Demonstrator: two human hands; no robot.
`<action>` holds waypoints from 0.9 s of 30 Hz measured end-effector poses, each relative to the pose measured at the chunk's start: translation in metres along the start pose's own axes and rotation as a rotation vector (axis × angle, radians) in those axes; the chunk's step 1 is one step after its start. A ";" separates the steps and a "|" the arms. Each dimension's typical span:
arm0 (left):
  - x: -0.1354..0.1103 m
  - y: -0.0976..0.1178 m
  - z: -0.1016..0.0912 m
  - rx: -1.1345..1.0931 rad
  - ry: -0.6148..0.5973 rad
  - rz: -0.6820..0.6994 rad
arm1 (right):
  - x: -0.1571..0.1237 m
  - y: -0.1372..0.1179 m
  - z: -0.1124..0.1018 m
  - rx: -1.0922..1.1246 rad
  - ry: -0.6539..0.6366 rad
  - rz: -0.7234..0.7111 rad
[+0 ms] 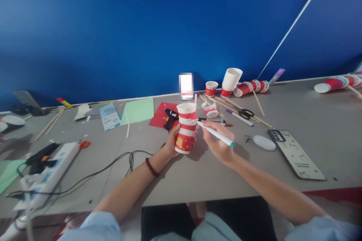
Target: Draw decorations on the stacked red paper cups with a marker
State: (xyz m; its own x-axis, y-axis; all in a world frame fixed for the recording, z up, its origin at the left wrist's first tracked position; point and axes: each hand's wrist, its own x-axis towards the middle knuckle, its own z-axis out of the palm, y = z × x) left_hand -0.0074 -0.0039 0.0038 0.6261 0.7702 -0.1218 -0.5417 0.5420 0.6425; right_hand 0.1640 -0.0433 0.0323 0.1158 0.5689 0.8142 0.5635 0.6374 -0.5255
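A stack of red paper cups with white rims stands upright over the near middle of the table, and a pinkish stick shows above its top. My left hand wraps around it from the left, fingertips showing on the far side. Between the fingers of my right hand is a white marker with a teal end. The marker's tip is at the right side of the stack, by a white band with a dark wavy line. Behind the stack, a black glue gun lies on red paper.
Black scissors, wooden sticks, a purple-ended marker and more paper cups lie at the back right. A phone and white oval case are at right. A power strip with a trailing black cable is left.
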 end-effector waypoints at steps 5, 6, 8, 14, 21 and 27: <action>0.000 0.000 0.000 0.006 0.006 0.010 | 0.000 0.000 0.000 0.012 0.002 0.010; 0.000 0.000 0.000 0.004 0.006 0.009 | 0.000 0.000 0.000 0.010 0.001 0.012; 0.000 0.000 0.000 -0.002 0.002 0.005 | 0.000 0.000 0.000 0.001 -0.003 0.009; 0.000 0.000 -0.001 0.000 0.013 0.004 | 0.002 -0.002 -0.001 -0.009 -0.008 -0.006; 0.000 0.002 0.000 -0.034 -0.001 -0.012 | 0.001 -0.002 0.000 -0.020 -0.008 -0.008; 0.000 0.002 0.001 -0.038 0.003 -0.001 | 0.002 -0.004 0.001 -0.021 -0.008 -0.004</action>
State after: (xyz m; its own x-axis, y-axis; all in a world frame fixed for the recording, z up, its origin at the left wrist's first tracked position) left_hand -0.0077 -0.0031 0.0056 0.6248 0.7708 -0.1247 -0.5621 0.5548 0.6134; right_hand 0.1615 -0.0446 0.0355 0.1068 0.5707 0.8142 0.5812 0.6285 -0.5169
